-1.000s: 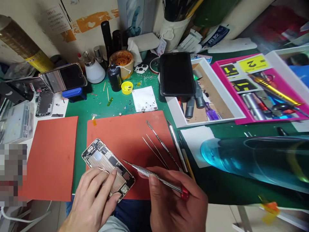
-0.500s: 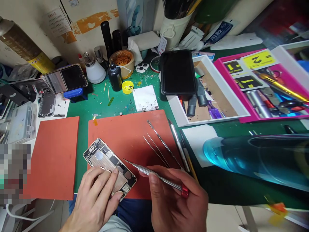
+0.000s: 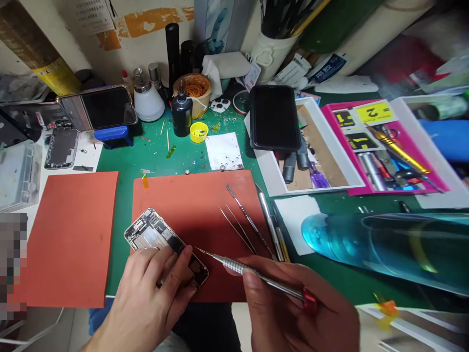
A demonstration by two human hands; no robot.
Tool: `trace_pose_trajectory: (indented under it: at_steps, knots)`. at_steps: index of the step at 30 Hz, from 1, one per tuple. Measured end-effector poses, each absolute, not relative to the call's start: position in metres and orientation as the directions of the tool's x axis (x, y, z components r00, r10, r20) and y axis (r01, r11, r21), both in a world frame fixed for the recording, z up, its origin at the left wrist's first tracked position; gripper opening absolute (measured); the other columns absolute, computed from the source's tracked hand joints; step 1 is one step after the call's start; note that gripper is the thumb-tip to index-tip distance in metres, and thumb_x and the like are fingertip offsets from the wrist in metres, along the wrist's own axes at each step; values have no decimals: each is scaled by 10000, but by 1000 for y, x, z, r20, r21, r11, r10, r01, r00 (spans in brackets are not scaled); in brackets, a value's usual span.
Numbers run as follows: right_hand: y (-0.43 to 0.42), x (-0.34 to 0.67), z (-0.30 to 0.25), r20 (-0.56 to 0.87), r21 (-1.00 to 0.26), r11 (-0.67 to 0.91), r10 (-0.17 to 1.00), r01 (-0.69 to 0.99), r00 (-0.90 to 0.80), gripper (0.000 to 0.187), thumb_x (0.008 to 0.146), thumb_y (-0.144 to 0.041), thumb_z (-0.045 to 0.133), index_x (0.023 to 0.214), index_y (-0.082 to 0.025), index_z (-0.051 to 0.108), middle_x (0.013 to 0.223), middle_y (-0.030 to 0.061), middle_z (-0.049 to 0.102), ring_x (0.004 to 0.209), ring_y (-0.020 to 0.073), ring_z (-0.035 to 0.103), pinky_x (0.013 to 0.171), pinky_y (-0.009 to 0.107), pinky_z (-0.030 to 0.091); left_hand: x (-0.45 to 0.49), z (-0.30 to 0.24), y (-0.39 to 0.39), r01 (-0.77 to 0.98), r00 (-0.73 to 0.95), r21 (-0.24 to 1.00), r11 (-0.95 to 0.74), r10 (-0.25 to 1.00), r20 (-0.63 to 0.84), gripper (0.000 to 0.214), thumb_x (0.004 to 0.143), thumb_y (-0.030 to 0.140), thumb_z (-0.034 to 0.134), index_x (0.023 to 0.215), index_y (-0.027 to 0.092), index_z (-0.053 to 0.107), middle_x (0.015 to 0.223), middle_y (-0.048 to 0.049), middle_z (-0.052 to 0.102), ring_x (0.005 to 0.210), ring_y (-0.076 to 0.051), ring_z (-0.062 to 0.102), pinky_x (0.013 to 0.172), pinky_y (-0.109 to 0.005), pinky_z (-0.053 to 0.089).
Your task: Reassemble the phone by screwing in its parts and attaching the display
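Note:
An opened smartphone [image 3: 146,234] with its insides bare lies tilted on the orange-red mat [image 3: 198,195]. My left hand [image 3: 154,283] rests over its lower half, fingers bent and gripping it; the index finger reaches toward the screwdriver tip. Between the fingers of my right hand [image 3: 293,303] is a slim silver precision screwdriver [image 3: 238,266] with a red end cap. Its thin tip points left, just above the phone's right edge and close beside my left index fingertip. Whether tip and finger touch, I cannot tell. Tweezers [image 3: 238,227] and a metal spudger [image 3: 245,212] lie right of the phone.
Another orange-red mat [image 3: 73,239] lies to the left. A large blue transparent bottle [image 3: 366,244] lies at right. Behind stand a white tray [image 3: 271,181] with a black phone [image 3: 274,117] across its edge, a pink tray [image 3: 355,188], a yellow cap [image 3: 199,132] and a dark bottle [image 3: 181,115].
The screwdriver has moved slightly right, its tip now by my left index finger. My left index finger has stretched across the phone toward the tip. The view has shifted slightly.

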State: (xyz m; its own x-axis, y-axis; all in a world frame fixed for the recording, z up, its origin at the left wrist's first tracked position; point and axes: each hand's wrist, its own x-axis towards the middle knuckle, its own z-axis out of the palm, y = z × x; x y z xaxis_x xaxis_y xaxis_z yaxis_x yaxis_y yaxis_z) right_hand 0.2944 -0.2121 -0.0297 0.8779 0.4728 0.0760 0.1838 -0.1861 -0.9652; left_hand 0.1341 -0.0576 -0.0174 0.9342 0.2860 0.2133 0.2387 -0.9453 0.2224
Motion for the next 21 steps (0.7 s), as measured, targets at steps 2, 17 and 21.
trace_pose_trajectory:
  at_steps: [2,17,21]
  knots:
    - [-210,300,-21,96,-948,-226,466,224,880,193,895,-272,895,1016,-209,758,919,84,858,722,251,848,601,286,717,135,-21,-58,234,925,249,-940,294,240,405,1108,250,596,1481,97,635,1245,-150,687,1146,-306,600,950,-479,509]
    - [-195,286,-15,465,-738,-118,625,664,627,552,899,23,765,1392,-196,647,1089,52,815,866,172,855,790,210,731,115,-57,-62,88,873,308,-947,222,435,415,1051,134,686,1453,32,671,1375,-181,733,1268,-352,629,1115,-507,427]
    - [-188,290,-5,490,-686,-110,660,719,569,579,884,32,778,1405,-187,648,1105,47,793,882,161,846,819,212,733,109,-66,-65,77,841,378,-923,264,473,372,1020,143,727,1373,26,716,1328,-182,749,1220,-366,653,1087,-527,462]
